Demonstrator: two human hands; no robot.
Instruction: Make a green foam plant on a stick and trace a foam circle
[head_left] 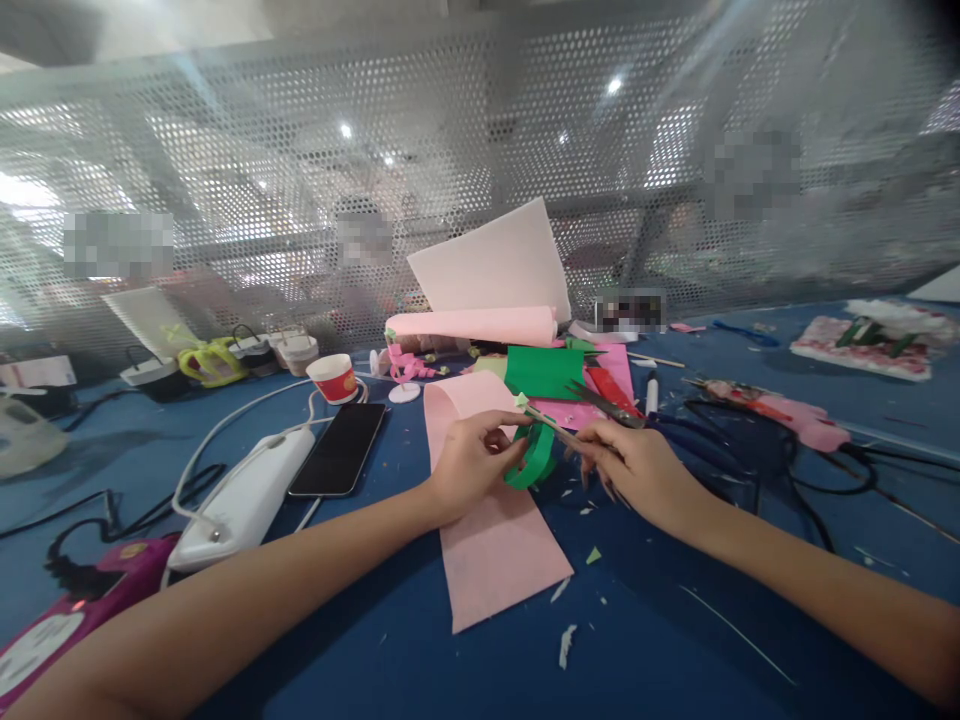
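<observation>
My left hand [471, 462] is closed in a pinch on a curled green strip [534, 458] of craft foam, held just above a long pink foam sheet [480, 500] on the blue table. Close beside it, my right hand [634, 462] grips a thin stick [551, 428] whose pale green tip points toward my left fingers. Red-handled scissors [609, 400] lie just beyond my right hand, on green [541, 370] and bright pink sheets.
A black phone [339, 448], a white device with a cord [244, 498] and a red paper cup [334, 378] lie to the left. Black cables [757, 455] spread at right. Rolled pink foam [472, 325], a white sheet and a perforated metal screen [300, 150] stand behind. Paper scraps litter the table.
</observation>
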